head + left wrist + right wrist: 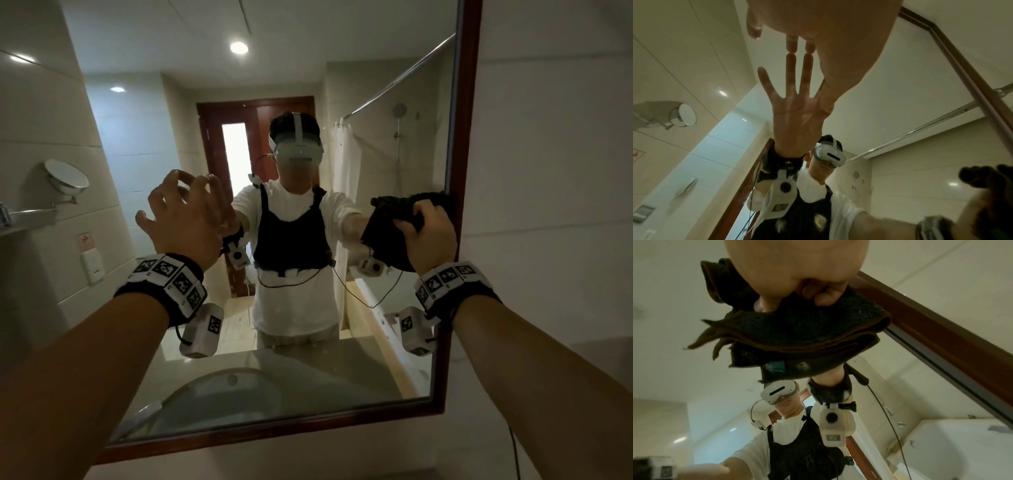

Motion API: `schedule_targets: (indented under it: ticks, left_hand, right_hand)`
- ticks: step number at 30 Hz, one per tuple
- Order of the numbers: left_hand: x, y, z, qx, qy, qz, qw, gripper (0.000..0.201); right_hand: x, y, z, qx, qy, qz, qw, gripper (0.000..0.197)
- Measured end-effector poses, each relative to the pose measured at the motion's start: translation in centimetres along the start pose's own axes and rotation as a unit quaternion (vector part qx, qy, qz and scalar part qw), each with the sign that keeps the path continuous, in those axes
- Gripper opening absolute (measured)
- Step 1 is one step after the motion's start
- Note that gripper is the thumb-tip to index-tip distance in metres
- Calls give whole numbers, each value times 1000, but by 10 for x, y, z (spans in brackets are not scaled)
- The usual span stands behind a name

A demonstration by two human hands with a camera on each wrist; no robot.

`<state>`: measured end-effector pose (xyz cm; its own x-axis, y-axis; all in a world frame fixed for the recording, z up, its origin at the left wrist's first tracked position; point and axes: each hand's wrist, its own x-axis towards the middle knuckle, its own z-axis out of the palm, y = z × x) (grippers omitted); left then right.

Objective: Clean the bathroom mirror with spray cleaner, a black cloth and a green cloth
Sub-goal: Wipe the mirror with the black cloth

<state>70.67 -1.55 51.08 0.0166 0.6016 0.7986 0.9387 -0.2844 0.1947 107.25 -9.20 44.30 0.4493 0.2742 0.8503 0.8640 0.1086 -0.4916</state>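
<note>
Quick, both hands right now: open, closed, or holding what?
Left hand: open, fingertips touching the mirror, holding nothing.
Right hand: grips the black cloth against the glass by the frame.

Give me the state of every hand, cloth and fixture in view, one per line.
Left hand: empty, fingers spread, fingertips touching the mirror.
Right hand: grips the black cloth.
Black cloth: folded, pressed to the glass at the right frame edge.
Mirror: hanging, wooden-framed, being wiped.
Shaving mirror: on its wall arm, tilted.
</note>
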Motion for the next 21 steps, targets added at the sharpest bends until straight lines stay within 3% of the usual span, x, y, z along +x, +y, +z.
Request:
schedule_targets:
  ticks: [4,9,12,17,21]
  left_hand:
    - [1,1,1,-4,-1,-1,1000,88]
    - [2,3,1,2,-4,-5,1000,92]
    - [1,1,1,16,-6,-2,1000,93]
    - [1,1,0,17,-12,0,1000,93]
    - [0,1,0,17,-10,-2,1000,91]
  right_hand:
    - [-4,-20,7,-6,-8,-18,1000,22]
    - [-26,-93,37,-60,-106,-107,987,22]
    - [-37,-112,48,-38,-120,-138,982,20]
    - [-30,-86,34,-54,-141,-126,980,19]
    - [-17,-34,8,-33,-80,-41,995,19]
